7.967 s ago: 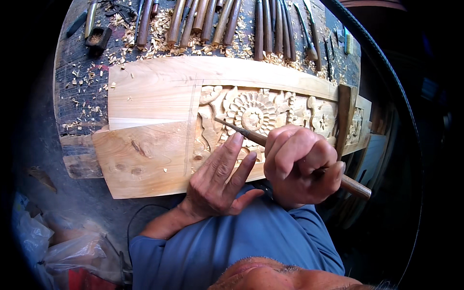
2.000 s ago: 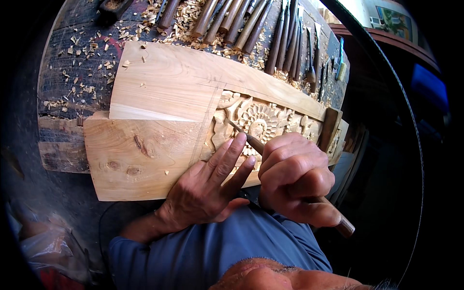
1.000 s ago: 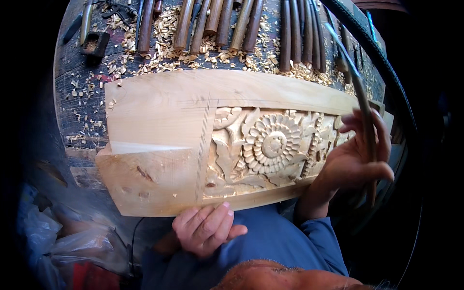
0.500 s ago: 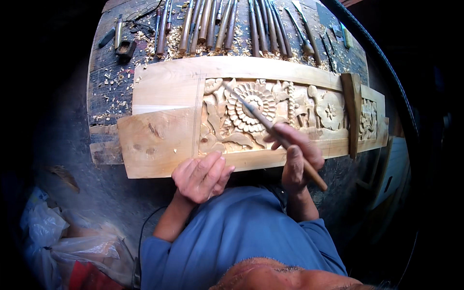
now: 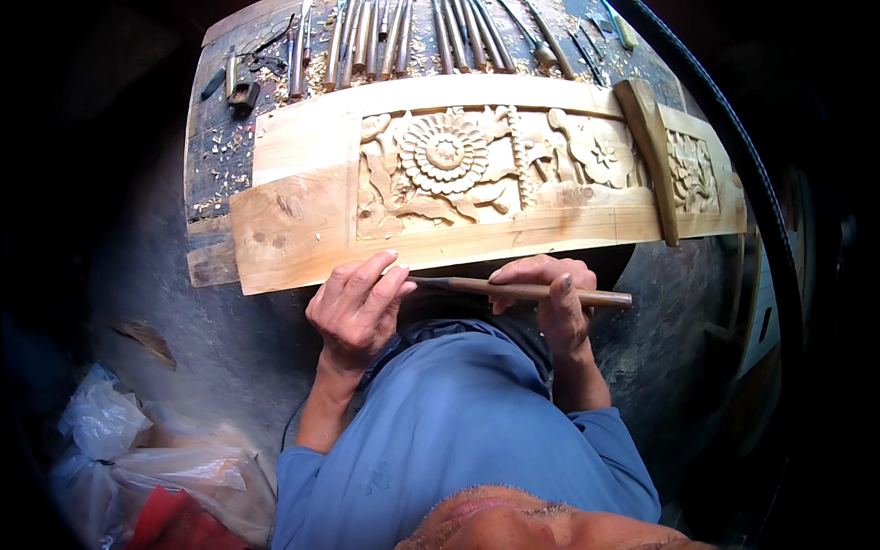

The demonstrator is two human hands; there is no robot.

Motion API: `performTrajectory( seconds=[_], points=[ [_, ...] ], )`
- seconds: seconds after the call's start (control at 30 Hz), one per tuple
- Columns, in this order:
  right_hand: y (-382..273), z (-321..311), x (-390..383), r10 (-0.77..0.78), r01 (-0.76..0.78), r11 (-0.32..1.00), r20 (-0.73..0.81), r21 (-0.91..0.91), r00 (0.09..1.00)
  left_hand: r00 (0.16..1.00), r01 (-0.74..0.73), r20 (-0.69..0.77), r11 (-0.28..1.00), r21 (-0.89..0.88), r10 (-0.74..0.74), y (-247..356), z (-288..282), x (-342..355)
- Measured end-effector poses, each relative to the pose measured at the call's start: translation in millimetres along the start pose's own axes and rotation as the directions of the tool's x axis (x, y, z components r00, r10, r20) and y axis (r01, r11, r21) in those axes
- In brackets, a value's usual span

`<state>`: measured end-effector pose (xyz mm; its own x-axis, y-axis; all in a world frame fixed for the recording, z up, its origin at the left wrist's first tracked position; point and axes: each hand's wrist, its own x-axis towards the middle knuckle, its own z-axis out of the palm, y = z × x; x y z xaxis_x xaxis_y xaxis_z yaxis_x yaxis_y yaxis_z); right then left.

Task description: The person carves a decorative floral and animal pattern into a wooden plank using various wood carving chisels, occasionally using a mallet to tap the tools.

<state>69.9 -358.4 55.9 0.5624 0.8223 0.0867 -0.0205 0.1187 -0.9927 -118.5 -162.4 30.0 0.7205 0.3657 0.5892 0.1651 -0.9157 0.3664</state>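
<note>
**One hand holds a carving tool, and the other is at its thin end**

The right hand has its grip closed on a carving tool. The fingers go over the brown wooden handle, and the thumb sticks up on the near side. The tool lies sideways in front of the person's tummy, and its dark metal end points to the left.

The left hand is at that thin end. Its fingers are bent, and the tips are close together. They look like they touch the metal, but I cannot tell if this grip is squeezing it.

Both hands are on the near side of a pale wooden board, and the tool is just beside its near edge. The board lies on the dark surface. A big round flower is carved in it. A brown wooden bar lies across the right part. Past the board is a row of tools with wooden handles.
</note>
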Motion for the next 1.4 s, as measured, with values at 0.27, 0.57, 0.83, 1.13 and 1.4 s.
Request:
performTrajectory(
  seconds=[0.27,0.57,0.83,1.13,1.4],
  points=[
    [15.6,-6.7,-21.4,-0.08,0.075,0.997,-0.167,-0.036,0.983,0.999,0.024,-0.05,0.993,0.119,-0.019,-25.1,0.5,-4.5],
    [34.0,70.4,11.7,-0.468,0.44,0.552,0.173,-0.708,0.866,0.978,0.209,0.05,0.955,-0.211,-0.203,-41.3,11.1,21.0],
    [53.8,99.7,17.6,-0.45,0.422,0.443,0.211,-0.791,0.868,0.962,0.268,0.148,0.894,-0.36,-0.229,-60.3,16.0,16.3],
    [58.5,109.8,26.9,-0.365,0.349,0.472,0.181,-0.81,0.913,0.965,0.231,0.198,0.914,-0.334,-0.171,-68.5,19.4,17.0],
    [56.5,116.4,36.0,-0.37,0.383,0.391,0.238,-0.837,0.898,0.953,0.26,0.247,0.884,-0.388,-0.172,-73.8,14.9,18.3]
  ],
)
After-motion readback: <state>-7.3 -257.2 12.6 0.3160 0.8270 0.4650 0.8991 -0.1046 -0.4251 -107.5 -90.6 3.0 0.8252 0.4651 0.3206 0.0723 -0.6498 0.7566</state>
